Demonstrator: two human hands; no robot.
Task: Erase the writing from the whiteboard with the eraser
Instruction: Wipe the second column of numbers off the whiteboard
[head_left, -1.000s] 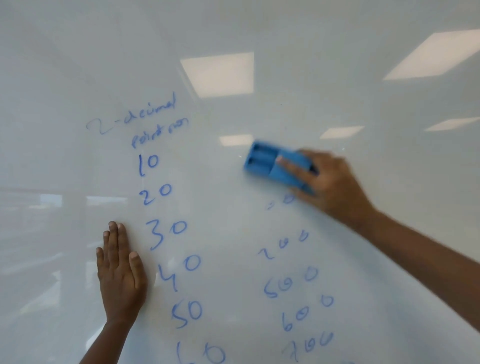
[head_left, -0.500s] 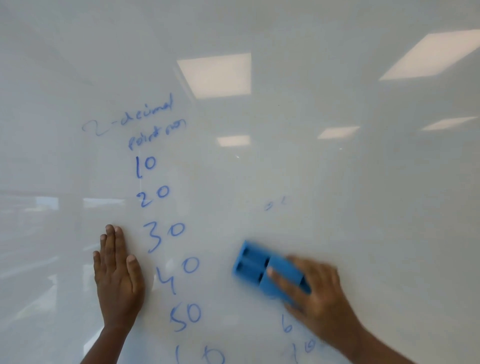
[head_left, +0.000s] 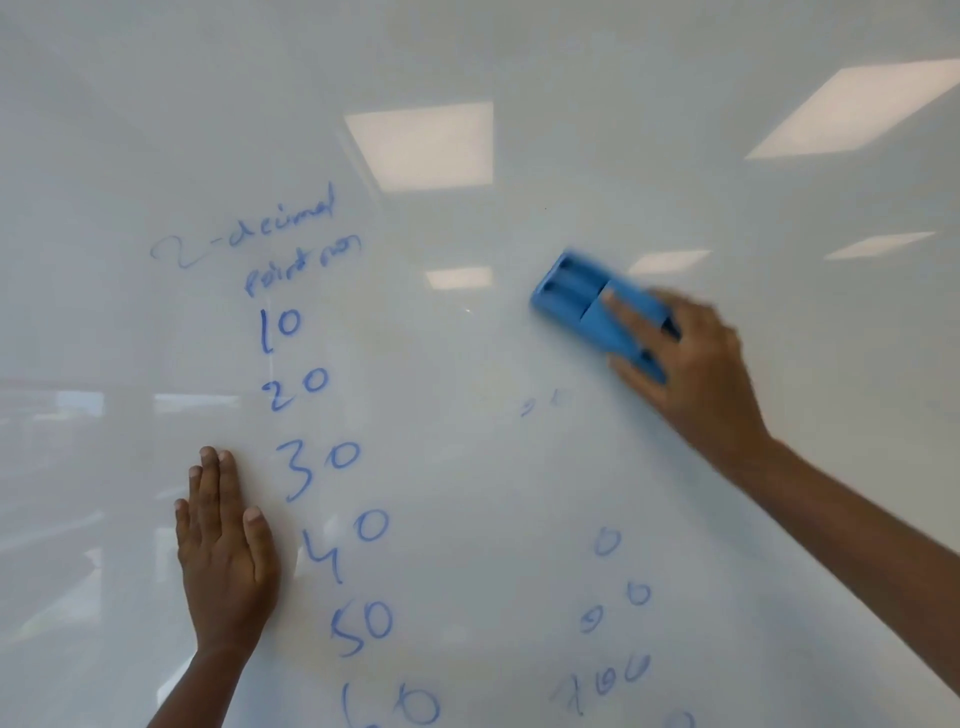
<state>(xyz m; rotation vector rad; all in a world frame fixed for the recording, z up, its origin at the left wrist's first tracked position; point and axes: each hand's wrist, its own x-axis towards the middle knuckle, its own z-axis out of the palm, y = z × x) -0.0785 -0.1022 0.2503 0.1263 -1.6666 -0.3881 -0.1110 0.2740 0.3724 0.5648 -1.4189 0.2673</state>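
Observation:
A glossy whiteboard (head_left: 519, 130) fills the view. Blue writing (head_left: 291, 332) runs down its left half: a heading, then 10, 20, 30, 40, 50 and a cut-off 60. In the right column only faint remnants (head_left: 613, 597) of zeros and a 700 are left. My right hand (head_left: 691, 374) presses a blue eraser (head_left: 582, 301) flat against the board at upper centre-right, motion-blurred. My left hand (head_left: 223, 545) lies flat on the board beside the 30 and 40, fingers together, holding nothing.
Ceiling light panels (head_left: 421, 145) and a window reflect in the board's surface. A tiny smudge (head_left: 540, 405) remains below the eraser. No board edge or tray is in view.
The eraser swept down through the right column, then came back up to its upper position. Several digits of that column are wiped away or faded. My left hand stayed in place.

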